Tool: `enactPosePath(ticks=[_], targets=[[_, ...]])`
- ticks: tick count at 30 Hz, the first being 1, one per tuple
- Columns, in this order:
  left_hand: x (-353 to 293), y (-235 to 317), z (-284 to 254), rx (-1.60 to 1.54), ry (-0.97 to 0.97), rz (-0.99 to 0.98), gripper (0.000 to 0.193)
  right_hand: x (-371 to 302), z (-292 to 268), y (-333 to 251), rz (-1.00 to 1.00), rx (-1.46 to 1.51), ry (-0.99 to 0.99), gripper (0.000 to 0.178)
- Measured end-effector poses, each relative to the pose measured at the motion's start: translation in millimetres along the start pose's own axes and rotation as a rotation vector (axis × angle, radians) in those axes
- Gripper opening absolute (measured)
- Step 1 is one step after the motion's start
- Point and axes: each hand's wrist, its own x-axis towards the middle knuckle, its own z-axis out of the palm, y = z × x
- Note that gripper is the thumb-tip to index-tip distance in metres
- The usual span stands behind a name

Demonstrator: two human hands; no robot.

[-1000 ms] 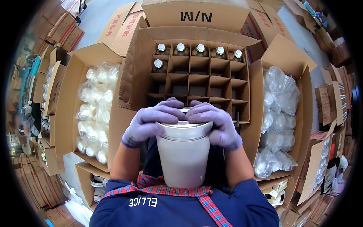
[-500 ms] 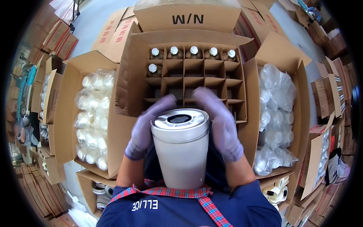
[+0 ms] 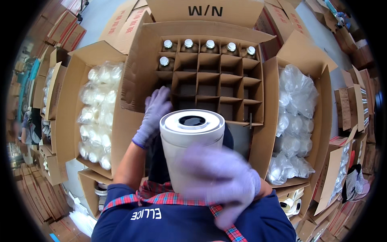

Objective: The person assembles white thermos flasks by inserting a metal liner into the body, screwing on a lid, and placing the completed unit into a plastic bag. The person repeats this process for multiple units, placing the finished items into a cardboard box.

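A white cylindrical canister (image 3: 169,147) stands upright close against my body. Its pale ring-shaped top surrounds a dark round opening (image 3: 192,121). Beyond the canister's upper left side, my left hand (image 3: 158,105) in a lilac glove is open, fingers apart, with nothing visible in it. My right hand (image 3: 221,169), gloved the same way, passes in front of the canister's lower right side. Motion smears its fingers, and I cannot tell if it touches the wall. Ahead is a cardboard box with a divider grid (image 3: 197,75), holding several silver-topped bottles (image 3: 210,45) in its far cells.
To the left, an open carton (image 3: 117,141) holds bagged white round parts (image 3: 96,115). On the right, another carton (image 3: 264,149) contains clear plastic-wrapped pieces (image 3: 296,117). A tall carton (image 3: 205,12) stands beyond the divided box. More parts boxes sit low at both sides.
My right hand has swung from the canister's right side down across its front. The left hand has drawn slightly away to its upper left. The canister's top now looks like a smooth ring.
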Motion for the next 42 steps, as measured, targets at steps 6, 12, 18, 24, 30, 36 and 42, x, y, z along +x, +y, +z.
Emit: enactPosePath(ticks=[6, 12, 18, 24, 30, 36, 42], targets=[[9.8, 31.3, 6.7, 0.442, -0.430, 0.099, 0.045, 2.9, 6.5, 3.2, -0.054, -0.055, 0.037, 0.051], [-3.0, 37.2, -1.3, 0.170, -0.385, 0.342, 0.047, 12.4, 7.9, 22.1, -0.020, -0.130, 0.081, 0.072], [-6.6, 54.5, 3.9, -0.233, -0.384, 0.141, 0.048, 19.0, 0.7, 9.1, 0.025, -0.346, -0.034, 0.086], [-10.5, 95.0, 11.8, -0.380, -0.230, -0.030, 0.049, 10.8, -11.8, 38.9, 0.196, -0.341, 0.105, 0.085], [5.7, 44.4, 12.9, -0.363, -0.142, 0.003, 0.053, 16.5, -14.7, 24.0, 0.154, -0.320, 0.086, 0.092], [7.7, 41.5, 7.9, -0.346, -0.481, 0.018, 0.053, 30.3, -0.1, -18.3, -0.199, -0.252, -0.175, 0.095], [9.2, 53.4, 8.9, -0.209, -0.549, 0.213, 0.057, 21.2, -14.5, 16.1, 0.170, -0.297, -0.153, 0.089]])
